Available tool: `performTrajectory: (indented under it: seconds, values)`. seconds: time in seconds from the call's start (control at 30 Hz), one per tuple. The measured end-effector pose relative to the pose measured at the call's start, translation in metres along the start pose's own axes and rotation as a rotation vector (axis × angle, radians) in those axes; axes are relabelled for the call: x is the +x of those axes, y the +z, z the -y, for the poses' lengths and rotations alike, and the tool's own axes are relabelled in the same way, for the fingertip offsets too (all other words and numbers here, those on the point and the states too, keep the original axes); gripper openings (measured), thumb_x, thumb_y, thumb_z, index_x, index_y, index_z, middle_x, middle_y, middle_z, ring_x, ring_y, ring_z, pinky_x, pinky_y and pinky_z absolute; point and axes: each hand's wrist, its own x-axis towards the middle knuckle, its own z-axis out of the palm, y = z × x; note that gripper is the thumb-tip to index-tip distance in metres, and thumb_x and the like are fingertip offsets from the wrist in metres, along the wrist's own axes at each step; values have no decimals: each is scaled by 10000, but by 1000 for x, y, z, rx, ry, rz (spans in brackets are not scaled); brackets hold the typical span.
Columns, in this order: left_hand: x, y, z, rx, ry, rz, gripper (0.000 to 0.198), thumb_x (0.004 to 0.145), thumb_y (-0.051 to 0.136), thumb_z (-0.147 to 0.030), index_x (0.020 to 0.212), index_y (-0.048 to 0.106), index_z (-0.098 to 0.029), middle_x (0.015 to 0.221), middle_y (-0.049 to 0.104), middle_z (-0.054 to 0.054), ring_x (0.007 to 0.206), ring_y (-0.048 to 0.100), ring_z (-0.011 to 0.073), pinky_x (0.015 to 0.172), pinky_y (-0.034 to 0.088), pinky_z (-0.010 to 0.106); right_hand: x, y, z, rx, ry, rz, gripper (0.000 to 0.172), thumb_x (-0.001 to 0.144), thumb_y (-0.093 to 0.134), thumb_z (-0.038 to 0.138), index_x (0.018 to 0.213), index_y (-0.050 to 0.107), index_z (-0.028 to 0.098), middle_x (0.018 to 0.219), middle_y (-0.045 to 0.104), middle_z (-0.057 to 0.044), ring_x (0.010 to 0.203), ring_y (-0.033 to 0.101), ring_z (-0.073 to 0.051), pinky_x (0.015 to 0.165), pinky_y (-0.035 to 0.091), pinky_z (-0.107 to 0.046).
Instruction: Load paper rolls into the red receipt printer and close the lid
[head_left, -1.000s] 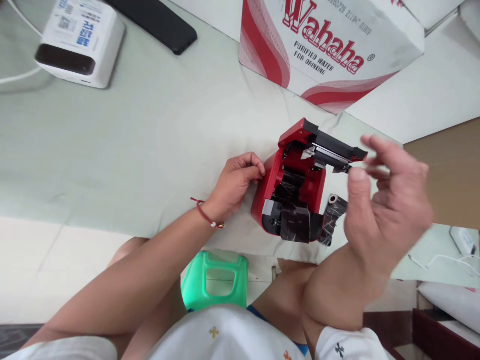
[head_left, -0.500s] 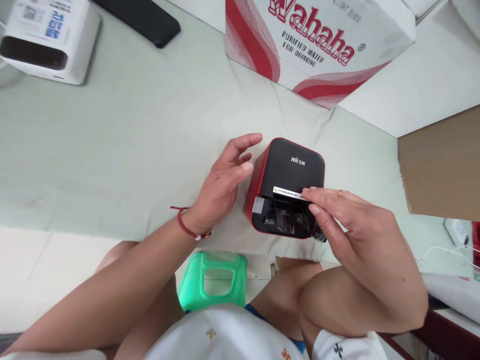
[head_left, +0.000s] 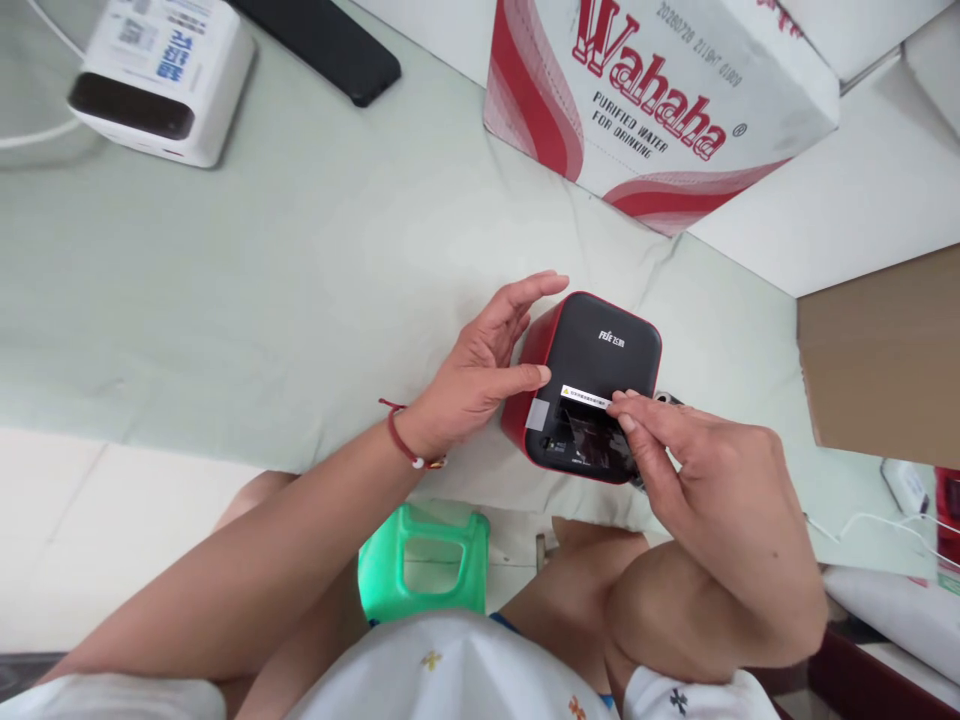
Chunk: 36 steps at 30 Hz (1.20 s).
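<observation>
A small black and red printer [head_left: 600, 350] sits on the cloth-covered table, its dark lid level. A white warning sticker [head_left: 583, 397] lies across the lid's front edge, with glossy clear film [head_left: 596, 440] below it. My left hand [head_left: 491, 365] is open beside the printer, its thumb resting on the lid's left edge and its fingers stretched along the red side. My right hand [head_left: 697, 450] is at the front right, thumb and fingertips closed at the sticker's right end. The exact grip is partly hidden by the fingers.
A Wahaha water carton [head_left: 637, 120] stands behind the printer. At the back left are a white device [head_left: 161, 85] with a cable and a long black object [head_left: 322, 45]. Brown cardboard [head_left: 877, 350] is on the right. A green stool [head_left: 424, 560] stands below the table edge.
My left thumb has come onto the printer's lid. The gap under the lid's front edge has closed. My right fingers have drawn together at the sticker's end. The view has shifted a little.
</observation>
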Motion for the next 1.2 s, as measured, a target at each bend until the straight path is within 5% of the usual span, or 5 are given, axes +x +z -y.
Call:
performTrajectory:
  seconds: [0.1, 0.3, 0.63, 1.2]
  values:
    - [1, -3, 1, -41, 12, 89, 690, 897, 995, -436, 1545, 758, -417, 1815, 605, 19, 1804, 430, 385, 1539, 280, 611, 0, 2, 0, 22, 43, -19, 353, 1179, 559, 166, 1229, 907, 176, 1226, 914, -139, 1036, 929, -423, 785, 813, -616]
    - [1, -8, 0, -22, 27, 245, 839, 888, 991, -457, 1667, 677, -437, 1992, 345, -6, 1875, 247, 463, 1542, 237, 669, -2, 0, -4, 121, 57, -28, 327, 1193, 574, 174, 1249, 895, 164, 1237, 927, -140, 1055, 934, -369, 923, 806, -572]
    - [-1, -19, -5, 1, -18, 330, 1021, 936, 985, -410, 1790, 451, -576, 2043, 175, -93, 1925, 103, 368, 1575, 130, 628, -21, -14, 1, 259, -227, 244, 388, 1209, 515, 118, 1463, 806, 145, 1543, 845, -74, 1479, 778, -200, 1269, 630, -325]
    - [-4, -37, 5, 256, 0, 355, 1080, 949, 976, -476, 1838, 371, -573, 2060, 10, -54, 1896, -182, 332, 1542, -26, 653, -1, -10, 2, 218, -267, 209, 315, 1182, 568, 143, 1378, 816, 140, 1275, 919, -122, 1145, 882, -283, 932, 772, -429]
